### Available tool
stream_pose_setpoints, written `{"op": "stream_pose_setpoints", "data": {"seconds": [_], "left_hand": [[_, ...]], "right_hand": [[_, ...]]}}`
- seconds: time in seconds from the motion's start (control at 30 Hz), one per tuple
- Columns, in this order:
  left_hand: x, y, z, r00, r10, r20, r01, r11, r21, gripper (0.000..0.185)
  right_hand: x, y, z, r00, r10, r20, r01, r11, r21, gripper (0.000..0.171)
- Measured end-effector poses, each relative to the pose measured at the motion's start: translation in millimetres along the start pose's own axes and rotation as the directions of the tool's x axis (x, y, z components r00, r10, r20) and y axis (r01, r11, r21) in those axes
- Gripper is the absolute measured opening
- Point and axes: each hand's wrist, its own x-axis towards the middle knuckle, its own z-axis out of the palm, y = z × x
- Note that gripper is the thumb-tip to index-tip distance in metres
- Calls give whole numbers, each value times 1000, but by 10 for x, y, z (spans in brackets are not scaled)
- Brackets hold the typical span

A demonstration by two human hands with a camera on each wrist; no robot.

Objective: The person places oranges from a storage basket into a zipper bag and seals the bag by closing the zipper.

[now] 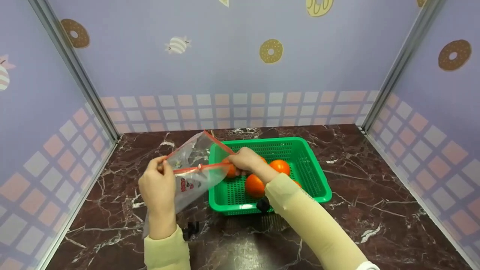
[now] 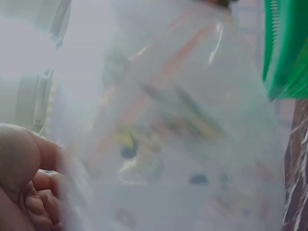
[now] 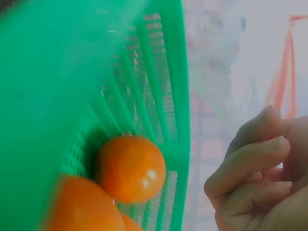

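A clear zip bag (image 1: 193, 183) with an orange-red zip edge and small printed figures hangs between both hands, its mouth spread apart. My left hand (image 1: 159, 183) pinches one side of the bag's mouth. The opposite side is pinched by my right hand (image 1: 247, 159), which is above the green basket (image 1: 315, 168). Several orange round fruits (image 1: 255, 186) lie in that basket, partly hidden by the right hand and forearm. In the left wrist view the bag (image 2: 159, 159) is blurred and fills most of the picture. Fruits (image 3: 132, 168) show close up in the right wrist view.
The basket stands on a dark red marble-patterned table (image 1: 375, 210). Patterned lilac wall panels (image 1: 240, 67) enclose the back and both sides. Black wrist mounts (image 1: 191, 229) sit at the wrists, close to the table and the basket's front rim.
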Motion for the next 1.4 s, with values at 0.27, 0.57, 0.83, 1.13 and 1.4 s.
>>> {"op": "stream_pose_setpoints", "data": {"seconds": [0.27,0.57,0.83,1.13,1.4], "left_hand": [[-37,65,42,996,80,29,-78,995,-68,22],[-48,42,181,985,82,154,-70,994,-78,22],[-43,23,240,979,45,199,-17,990,-139,22],[-34,29,263,985,75,158,-57,992,-115,20],[-32,36,272,983,68,169,-51,994,-100,19]], "right_hand": [[-15,47,-51,999,42,14,-42,999,24,32],[-37,76,-71,1000,-8,15,8,999,36,31],[-43,95,-72,999,-32,31,30,998,58,32],[-94,146,-94,998,-54,41,50,994,96,38],[-153,256,-117,997,-72,33,65,984,164,42]]}}
